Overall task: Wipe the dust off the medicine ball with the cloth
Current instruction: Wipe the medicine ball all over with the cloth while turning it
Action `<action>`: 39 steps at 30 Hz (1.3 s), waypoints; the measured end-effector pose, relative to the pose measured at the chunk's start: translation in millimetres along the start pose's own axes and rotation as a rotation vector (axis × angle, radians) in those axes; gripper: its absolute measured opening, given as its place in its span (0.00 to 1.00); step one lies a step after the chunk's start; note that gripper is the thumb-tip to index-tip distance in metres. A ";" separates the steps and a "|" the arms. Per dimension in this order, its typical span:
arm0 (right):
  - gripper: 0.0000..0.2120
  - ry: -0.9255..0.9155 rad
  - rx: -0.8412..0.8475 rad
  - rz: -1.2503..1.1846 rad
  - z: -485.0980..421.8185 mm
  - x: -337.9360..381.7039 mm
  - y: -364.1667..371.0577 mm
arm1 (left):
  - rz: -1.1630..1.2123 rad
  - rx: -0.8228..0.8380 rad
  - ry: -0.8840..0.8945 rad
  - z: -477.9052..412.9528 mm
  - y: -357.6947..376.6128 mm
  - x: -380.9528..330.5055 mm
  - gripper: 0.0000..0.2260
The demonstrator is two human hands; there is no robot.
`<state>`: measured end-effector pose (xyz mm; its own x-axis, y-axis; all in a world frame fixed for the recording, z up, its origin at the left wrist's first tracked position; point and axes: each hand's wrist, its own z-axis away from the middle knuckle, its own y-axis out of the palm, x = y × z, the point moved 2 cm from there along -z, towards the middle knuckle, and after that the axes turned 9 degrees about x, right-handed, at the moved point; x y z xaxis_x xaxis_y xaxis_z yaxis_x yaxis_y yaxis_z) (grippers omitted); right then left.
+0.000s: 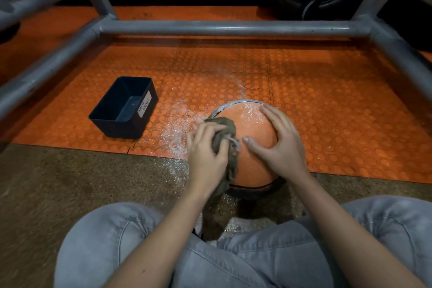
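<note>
1. An orange studded floor mat (327, 100) spreads ahead of a seated person's knees and meets brown carpet (81, 182) nearer them.
2. A grey metal tube frame (229, 28) crosses above the mat.
3. The orange medicine ball (252, 128) sits in a dark ring stand (254, 190) on the seam between mat and carpet, directly in front of the person. It is round, so no long axis or heading can be told. White dust speckles its far upper side.
4. A black rectangular bin labelled "WASTE BASKET" (121, 128) stands upright on the mat, left of the ball and apart from it. Its long axis runs away from the person, and its dark inner floor shows through the open top.
5. The right hand (278, 145) lies flat on the ball's right side, fingers spread.
6. The left hand (205, 152) clutches a bunched olive cloth (222, 124) against the ball's left side.
7. White powder (177, 128) is scattered on the mat between bin and ball.
</note>
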<state>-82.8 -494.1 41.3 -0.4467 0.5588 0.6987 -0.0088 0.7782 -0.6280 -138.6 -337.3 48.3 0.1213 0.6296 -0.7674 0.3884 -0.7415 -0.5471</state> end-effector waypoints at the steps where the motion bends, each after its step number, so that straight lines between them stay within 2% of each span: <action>1: 0.37 0.000 -0.001 -0.002 -0.4 -0.1 0.1 | -0.033 0.008 0.062 1.2 0.0 -1.5 0.05; 3: 0.37 0.007 0.010 0.001 -1.2 -0.4 0.6 | -0.014 -0.005 0.056 -3.8 -1.1 5.9 0.05; 4: 0.38 0.011 0.014 0.003 -1.4 -0.5 0.9 | 0.039 -0.029 -0.018 -7.5 -0.8 15.2 0.05; 8: 0.38 0.003 0.019 -0.007 -0.9 -0.2 1.3 | 0.463 -0.017 -0.645 -17.8 0.3 49.1 0.06; 9: 0.38 0.004 0.017 -0.015 -0.5 -0.9 1.0 | 0.501 -0.011 -0.722 -17.8 -0.7 50.1 0.07; 10: 0.38 0.010 0.014 -0.023 -0.2 -2.4 0.4 | 0.484 -0.005 -0.727 -17.4 -0.2 48.1 0.07; 12: 0.38 0.024 -0.003 -0.036 0.4 -4.1 -0.7 | 0.348 -0.019 -0.558 -13.5 0.9 35.4 0.05; 16: 0.38 0.045 -0.038 -0.044 0.4 -6.4 -1.5 | -0.031 0.016 -0.004 4.3 10.2 5.1 0.05; 18: 0.38 0.056 -0.040 -0.044 0.1 -7.2 -0.9 | -0.054 0.026 0.097 0.9 9.3 4.5 0.07; 19: 0.38 0.063 -0.042 -0.043 -0.6 -7.3 -0.8 | -0.029 0.004 0.082 -3.4 8.5 7.9 0.07; 20: 0.38 0.071 -0.045 -0.042 -1.0 -6.8 -0.4 | 0.031 -0.028 0.011 -7.9 8.1 15.5 0.05; 21: 0.38 0.075 -0.046 -0.043 -1.1 -5.7 0.1 | 0.141 -0.042 -0.142 -12.7 6.9 25.2 0.04; 23: 0.38 0.073 -0.045 -0.038 -0.7 -4.0 1.3 | 0.432 -0.009 -0.533 -18.9 6.8 43.9 0.04; 24: 0.38 0.069 -0.046 -0.029 -0.2 -3.7 1.4 | 0.501 -0.005 -0.668 -19.1 7.1 50.1 0.07; 25: 0.38 0.065 -0.043 -0.021 0.6 -4.3 1.5 | 0.487 0.002 -0.729 -18.4 6.7 51.1 0.08; 27: 0.38 0.062 -0.042 -0.025 2.5 -5.9 1.1 | 0.358 -0.015 -0.638 -16.9 6.7 44.4 0.07; 29: 0.37 0.066 -0.057 -0.039 2.1 -7.4 0.6 | 0.175 -0.035 -0.382 -10.5 9.3 26.4 0.05; 32: 0.36 0.063 -0.085 -0.051 -0.1 -10.3 -0.4 | -0.097 0.046 0.120 5.0 17.3 -1.3 0.10; 33: 0.37 0.064 -0.084 -0.054 -0.9 -11.2 -0.6 | -0.134 0.058 0.207 6.5 18.1 -3.0 0.11; 34: 0.37 0.069 -0.080 -0.058 -1.7 -12.0 -0.7 | -0.123 0.055 0.211 3.4 17.6 -0.5 0.11; 36: 0.37 0.080 -0.077 -0.058 -3.0 -12.3 -0.2 | 0.000 0.007 0.015 -6.3 15.8 11.2 0.09; 39: 0.38 0.091 -0.075 -0.047 -3.4 -9.2 1.7 | 0.391 -0.024 -0.580 -16.2 12.5 43.2 0.07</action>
<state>-75.6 -496.9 35.0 -0.3644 0.5422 0.7571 0.0409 0.8216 -0.5686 -113.7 -315.6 13.7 -0.2484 0.0871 -0.9647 0.4369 -0.8788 -0.1919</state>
